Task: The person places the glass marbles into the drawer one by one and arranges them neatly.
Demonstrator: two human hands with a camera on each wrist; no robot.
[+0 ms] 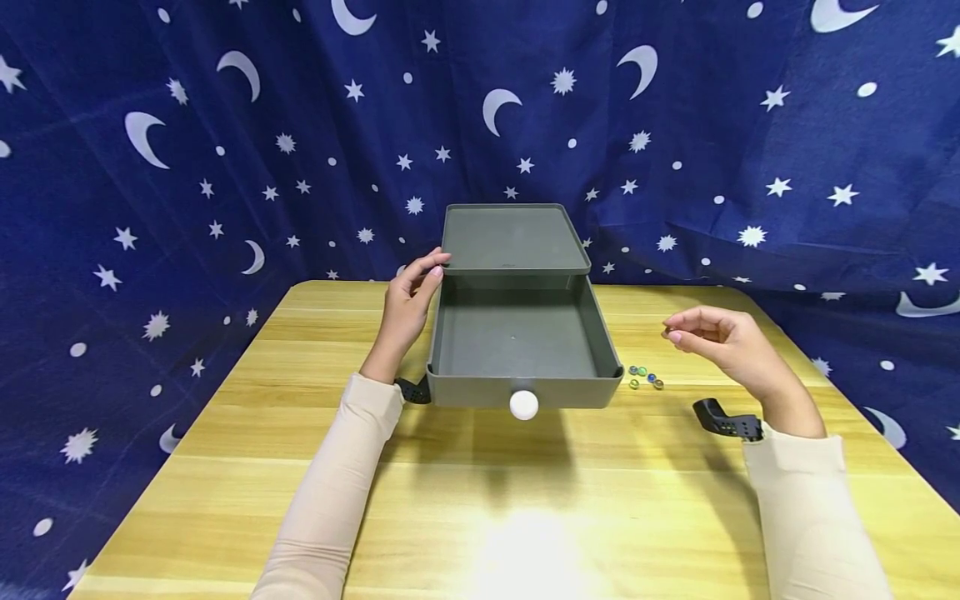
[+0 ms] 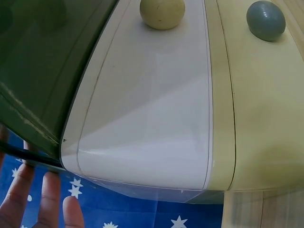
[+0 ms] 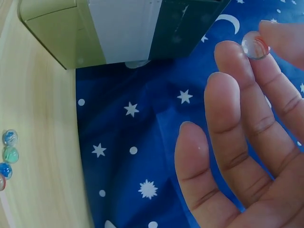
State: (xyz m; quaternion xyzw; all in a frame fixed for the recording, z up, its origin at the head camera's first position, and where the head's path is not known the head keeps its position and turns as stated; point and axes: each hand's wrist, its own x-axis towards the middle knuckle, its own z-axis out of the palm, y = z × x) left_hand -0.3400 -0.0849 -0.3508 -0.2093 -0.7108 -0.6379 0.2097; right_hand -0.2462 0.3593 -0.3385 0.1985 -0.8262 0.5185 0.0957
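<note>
A small drawer cabinet stands on the table, its dark green top drawer (image 1: 517,333) pulled out by its white knob side (image 1: 524,405). Nothing lies inside that drawer. My left hand (image 1: 408,302) touches the left edge of the cabinet top (image 1: 510,237), fingers fairly straight and spread. In the left wrist view, those fingers (image 2: 47,202) show partly beyond the green part. Right of the cabinet, my right hand (image 1: 723,337) is raised above the table. Between thumb and fingertips it pinches a clear marble (image 3: 255,45) with an orange-red swirl, its other fingers loosely extended.
Several glass marbles (image 1: 651,377) lie on the wooden table (image 1: 315,500) just right of the drawer. Below the green drawer are a white drawer (image 2: 147,104) with a yellowish knob and a yellow drawer (image 2: 266,109) with a grey knob. A blue star-and-moon cloth (image 1: 300,108) hangs behind.
</note>
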